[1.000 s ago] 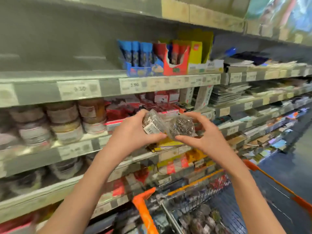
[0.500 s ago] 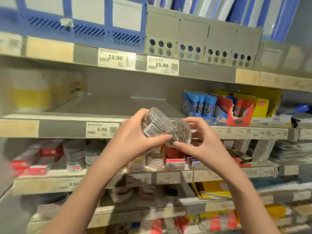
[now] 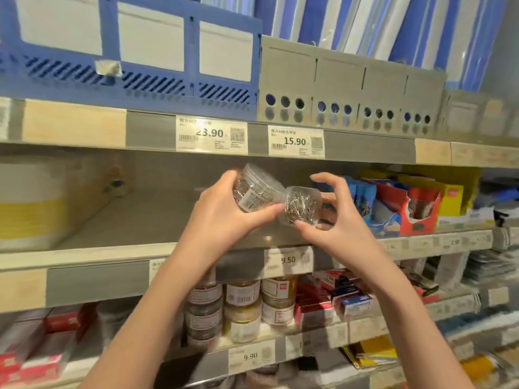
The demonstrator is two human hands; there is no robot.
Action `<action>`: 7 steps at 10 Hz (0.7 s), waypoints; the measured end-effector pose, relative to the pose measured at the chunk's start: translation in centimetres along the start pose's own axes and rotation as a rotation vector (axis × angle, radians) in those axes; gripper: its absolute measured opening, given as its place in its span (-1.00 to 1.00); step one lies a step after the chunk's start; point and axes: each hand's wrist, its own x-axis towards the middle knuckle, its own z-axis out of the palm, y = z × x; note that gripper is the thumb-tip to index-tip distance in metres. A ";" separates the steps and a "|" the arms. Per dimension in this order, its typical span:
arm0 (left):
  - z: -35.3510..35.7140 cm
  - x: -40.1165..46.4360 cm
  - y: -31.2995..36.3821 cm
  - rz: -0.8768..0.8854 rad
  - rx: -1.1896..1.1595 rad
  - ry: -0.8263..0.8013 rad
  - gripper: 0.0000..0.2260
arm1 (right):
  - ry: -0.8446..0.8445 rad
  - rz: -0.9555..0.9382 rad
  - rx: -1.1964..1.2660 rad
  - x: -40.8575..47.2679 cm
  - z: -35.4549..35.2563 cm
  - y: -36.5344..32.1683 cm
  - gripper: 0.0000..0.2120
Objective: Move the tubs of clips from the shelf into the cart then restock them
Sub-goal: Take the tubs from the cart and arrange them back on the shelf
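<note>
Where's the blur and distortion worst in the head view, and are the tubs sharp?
Head view: both tubs and the 15.90 tag are fairly sharp; edges smear, especially the lower-left boxes; wide-angle lens bows the shelf rails; lighting even, no harsh glare.

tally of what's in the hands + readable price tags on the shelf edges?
Clear tubs of silver clips in hand: 2, left hand tub, right hand tub
Readable price tags: 4, 23.90, 15.90, 9.50, 9.90
Total: 6
</note>
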 end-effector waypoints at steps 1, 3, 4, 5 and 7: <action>0.9 1.8 -0.6 -0.124 0.097 -0.072 -0.54 | -0.054 -0.007 -0.080 1.5 0.2 1.2 -0.40; 2.9 4.2 -2.7 -0.286 0.067 -0.132 -0.45 | -0.160 -0.016 -0.209 4.1 0.2 3.3 -0.53; 2.9 4.4 -3.3 -0.286 0.075 -0.137 -0.38 | -0.169 0.022 -0.274 4.9 0.6 4.2 -0.54; 2.7 4.3 -4.1 -0.285 0.031 -0.142 -0.43 | -0.169 0.028 -0.294 5.1 0.8 4.8 -0.55; 2.7 4.7 -4.8 -0.339 0.005 -0.123 -0.44 | -0.265 -0.013 -0.318 5.0 0.6 4.7 -0.47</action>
